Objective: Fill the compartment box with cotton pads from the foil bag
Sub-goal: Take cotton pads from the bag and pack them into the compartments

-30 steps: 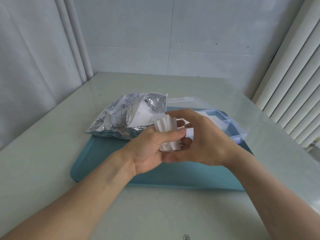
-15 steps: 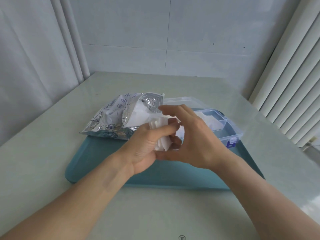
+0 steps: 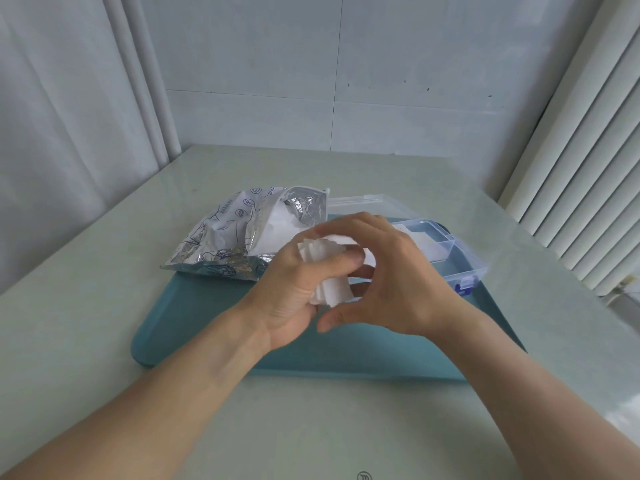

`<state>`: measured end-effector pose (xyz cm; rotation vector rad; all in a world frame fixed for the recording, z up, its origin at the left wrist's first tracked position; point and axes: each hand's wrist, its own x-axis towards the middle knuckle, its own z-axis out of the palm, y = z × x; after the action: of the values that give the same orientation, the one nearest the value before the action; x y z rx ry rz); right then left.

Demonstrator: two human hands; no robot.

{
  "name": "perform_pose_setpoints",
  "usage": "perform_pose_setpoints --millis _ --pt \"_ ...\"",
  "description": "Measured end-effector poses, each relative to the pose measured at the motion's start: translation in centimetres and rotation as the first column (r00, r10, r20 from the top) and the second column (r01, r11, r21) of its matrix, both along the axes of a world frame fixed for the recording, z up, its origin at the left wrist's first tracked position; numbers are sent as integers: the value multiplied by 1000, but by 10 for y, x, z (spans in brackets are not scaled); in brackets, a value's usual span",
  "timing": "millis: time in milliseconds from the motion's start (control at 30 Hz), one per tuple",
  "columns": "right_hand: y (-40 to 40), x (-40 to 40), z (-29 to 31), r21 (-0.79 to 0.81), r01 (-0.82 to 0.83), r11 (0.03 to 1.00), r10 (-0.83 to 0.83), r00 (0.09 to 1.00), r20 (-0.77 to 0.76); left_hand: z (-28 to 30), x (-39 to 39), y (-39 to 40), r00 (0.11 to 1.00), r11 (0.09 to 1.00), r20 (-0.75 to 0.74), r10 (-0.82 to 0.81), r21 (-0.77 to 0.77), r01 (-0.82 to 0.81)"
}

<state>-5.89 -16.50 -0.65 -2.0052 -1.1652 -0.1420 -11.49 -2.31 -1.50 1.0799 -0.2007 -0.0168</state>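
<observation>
A small stack of cotton pads is sitting above the teal tray, between the foil bag and the clear compartment box. The left hand is pinching it, thumb across the front. The right hand is curling its grip over the top edge. Bag and box are lying on the tray, which is resting on the pale table.

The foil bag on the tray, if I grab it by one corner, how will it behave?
The foil bag looks crinkled and slumped, so it would probably flop rather than hold shape. Its mouth gapes open with white pads showing, so tipping it might spill some. It likely weighs little for its size.
</observation>
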Motion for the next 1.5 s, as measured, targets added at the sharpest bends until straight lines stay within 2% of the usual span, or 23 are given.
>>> perform_pose_setpoints --millis 67,200,333,400,667,767,867,933,1067,1167,1267,1333,1400,1500 --pt "1 0 -2 22 27 999 -29 997 65 -3 0 -3 1000 998 26 2 63 -4" --pt "2 0 -2 -73 80 994 -73 993 94 -10 3 -4 982 977 -13 190 105 -188" --pt "-1 1 -5 -58 60 996 -53 992 113 -6 2 -3 993 990 -17 116 87 -114" --pt "0 0 -4 -100 43 994 -33 995 98 -4 1 -2 993 990 -35 113 87 -109" --pt "6 -7 -9 -87 16 996 -4 991 135 -3 -4 -5 996 989 49 68 131 -74" --pt "5 -9 -6 -100 13 995 8 979 202 -4 -2 -4 996 989 57 72 123 -78" --pt "5 -11 -5 -145 65 987 -24 964 267 -5 0 -2 997 995 27 77 68 -78" --pt "8 -13 -7 -171 124 977 -70 954 291 -6 0 -1 995 991 4 104 89 -104" --pt "8 -11 -8 -83 231 969 -191 921 339 -4 -2 -2 999 985 46 26 168 -33" --pt "5 -12 -5 -172 307 936 -243 917 316 -3 -3 -4 999 977 23 35 210 -39" --pt "4 -15 -1 -296 233 926 -182 965 190 -8 1 -2 993 953 -27 116 285 -103" --pt "0 -15 5 -269 156 950 -142 987 71 -9 2 0 994 939 -10 113 328 -103" --pt "-6 -14 13 -234 56 971 -70 996 -54 -6 0 -1 998 930 44 44 364 -57" --pt "-11 -11 17 -188 -88 978 48 977 -208 -3 -3 -1 996 929 80 -42 370 9"
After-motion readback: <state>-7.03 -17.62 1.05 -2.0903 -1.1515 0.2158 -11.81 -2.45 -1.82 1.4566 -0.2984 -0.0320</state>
